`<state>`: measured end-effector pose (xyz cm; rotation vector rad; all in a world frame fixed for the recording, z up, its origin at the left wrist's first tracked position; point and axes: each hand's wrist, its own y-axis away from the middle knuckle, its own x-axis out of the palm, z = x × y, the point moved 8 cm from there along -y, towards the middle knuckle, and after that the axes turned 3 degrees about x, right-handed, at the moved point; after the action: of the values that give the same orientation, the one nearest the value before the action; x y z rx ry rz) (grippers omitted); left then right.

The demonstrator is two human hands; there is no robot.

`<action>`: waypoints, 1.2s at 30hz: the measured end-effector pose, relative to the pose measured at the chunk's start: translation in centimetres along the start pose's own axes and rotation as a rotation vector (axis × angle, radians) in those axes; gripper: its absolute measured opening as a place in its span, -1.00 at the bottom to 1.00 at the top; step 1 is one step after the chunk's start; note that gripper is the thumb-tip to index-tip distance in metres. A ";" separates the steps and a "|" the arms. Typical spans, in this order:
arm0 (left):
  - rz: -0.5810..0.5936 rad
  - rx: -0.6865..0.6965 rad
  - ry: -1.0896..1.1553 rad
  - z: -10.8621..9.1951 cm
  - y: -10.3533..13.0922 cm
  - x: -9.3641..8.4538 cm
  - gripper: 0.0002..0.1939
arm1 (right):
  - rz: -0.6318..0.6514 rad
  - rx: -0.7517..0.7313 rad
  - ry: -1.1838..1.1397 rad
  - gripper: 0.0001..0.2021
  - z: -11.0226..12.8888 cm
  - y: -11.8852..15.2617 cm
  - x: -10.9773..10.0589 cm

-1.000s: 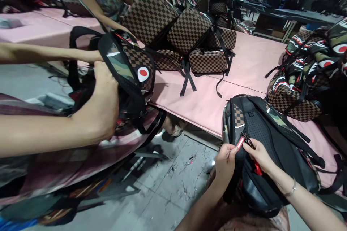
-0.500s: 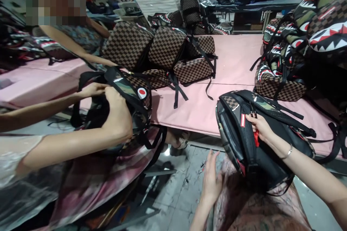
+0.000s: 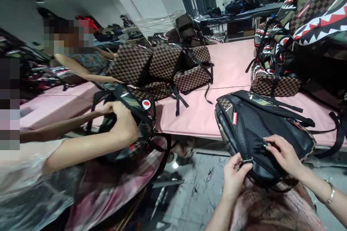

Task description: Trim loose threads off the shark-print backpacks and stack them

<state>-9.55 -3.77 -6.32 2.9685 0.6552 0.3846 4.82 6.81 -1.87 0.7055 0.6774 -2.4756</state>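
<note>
A black backpack (image 3: 267,133) with camouflage and brown-checked panels lies back side up, on my lap and the table edge. My left hand (image 3: 235,175) pinches the lower end of its shoulder strap (image 3: 244,142) at a dark buckle (image 3: 247,161). Over the back panel, my right hand (image 3: 284,155) is closed, thumb and fingertips together on a small dark tool (image 3: 265,143) with a shiny tip. Most of that tool is hidden by the fingers. A red-and-white label (image 3: 234,118) shows on the strap.
To my left, a co-worker's hands (image 3: 119,112) work on another backpack (image 3: 141,130). Several checked backpacks (image 3: 165,61) stand on the pink table (image 3: 230,57). A pile of shark-mouth backpacks (image 3: 276,68) rises at right. Behind stands another person (image 3: 89,61).
My left hand has come up from beside the backpack and taken hold of the strap's buckle end. My right hand has moved down and right from the upper strap. The view has shifted.
</note>
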 end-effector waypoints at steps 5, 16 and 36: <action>-0.012 -0.014 0.047 0.7 0.2 0.5 -0.62 | 0.028 -0.253 0.166 -0.79 1.4 3.2 0.0; 0.037 0.030 -0.100 1.1 0.7 0.6 -0.67 | 0.167 -0.359 0.303 -0.80 2.7 2.8 1.1; 0.041 -0.032 0.134 1.4 0.4 0.5 -0.67 | 0.235 -0.155 -0.067 -0.84 1.3 0.8 1.7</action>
<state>-8.60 -3.92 -7.48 2.9490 0.5952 0.5955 3.59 4.95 -2.16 0.6041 0.7096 -2.1962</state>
